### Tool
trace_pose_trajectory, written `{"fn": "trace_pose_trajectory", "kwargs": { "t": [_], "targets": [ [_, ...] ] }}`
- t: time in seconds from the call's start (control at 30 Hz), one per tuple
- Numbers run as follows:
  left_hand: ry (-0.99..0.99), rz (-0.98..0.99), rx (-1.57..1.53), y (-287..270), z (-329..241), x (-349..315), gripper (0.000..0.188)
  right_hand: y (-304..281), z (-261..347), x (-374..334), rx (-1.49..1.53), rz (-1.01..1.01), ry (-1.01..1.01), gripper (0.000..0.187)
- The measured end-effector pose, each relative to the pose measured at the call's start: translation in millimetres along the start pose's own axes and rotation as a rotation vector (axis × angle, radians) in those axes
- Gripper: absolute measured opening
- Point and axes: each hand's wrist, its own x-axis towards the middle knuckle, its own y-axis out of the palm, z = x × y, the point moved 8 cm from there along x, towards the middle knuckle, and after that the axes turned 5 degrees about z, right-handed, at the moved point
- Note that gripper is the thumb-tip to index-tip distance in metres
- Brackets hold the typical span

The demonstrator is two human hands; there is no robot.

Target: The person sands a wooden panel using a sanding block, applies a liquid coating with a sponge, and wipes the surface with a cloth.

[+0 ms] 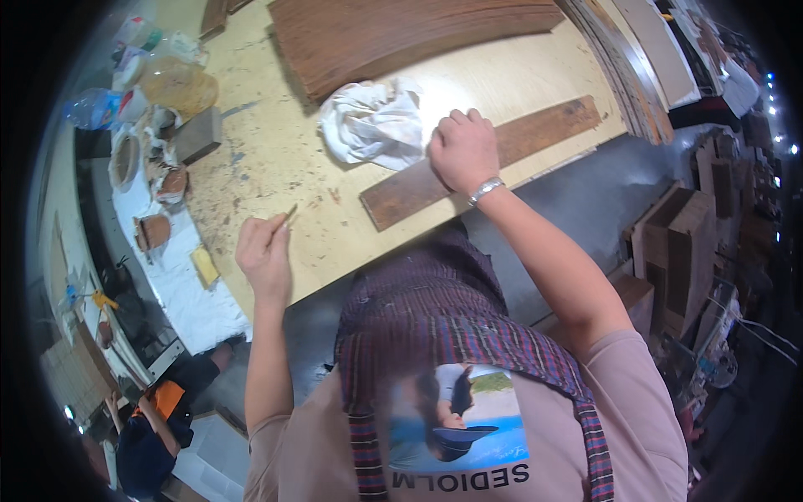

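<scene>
A narrow brown wooden board (pixel 548 134) lies slantwise along the near edge of the pale worktable (pixel 322 238). My right hand (pixel 465 152) is closed in a fist over the board's middle; its palm side is hidden, so what it grips there does not show. Farther left, my left hand (pixel 264 253) pinches a short, thin brownish stick (pixel 291 212) just above the tabletop. Beside my right hand sits a crumpled white cloth (pixel 374 124). Behind the cloth lies a wide reddish-brown wooden panel (pixel 410 35).
Plastic bottles (pixel 177 82), a grey block (pixel 199 136) and a yellow sponge-like block (pixel 204 266) line the left side. Long strips (pixel 623 71) are stacked at the right end. Brown boxes (pixel 679 251) stand at far right. Another person (pixel 150 443) is at lower left.
</scene>
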Motion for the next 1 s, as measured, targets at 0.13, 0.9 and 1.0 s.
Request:
{"fn": "trace_pose_trajectory", "kwargs": {
  "t": [0.13, 0.9, 1.0],
  "targets": [
    [-0.049, 0.008, 0.294, -33.7, 30.8, 37.0, 0.014, 0.4, -0.5, -1.2, -0.021, -0.027, -0.005, 0.014],
    [0.001, -0.055, -0.165, 21.5, -83.4, -2.4, 0.054, 1.2, 0.8, -4.8, 0.11, 0.08, -0.176, 0.014],
    [-0.22, -0.114, -0.189, 45.1, -76.8, -65.2, 0.053, 1.7, 0.8, -18.9, 0.139, 0.122, -0.245, 0.014]
  ]
}}
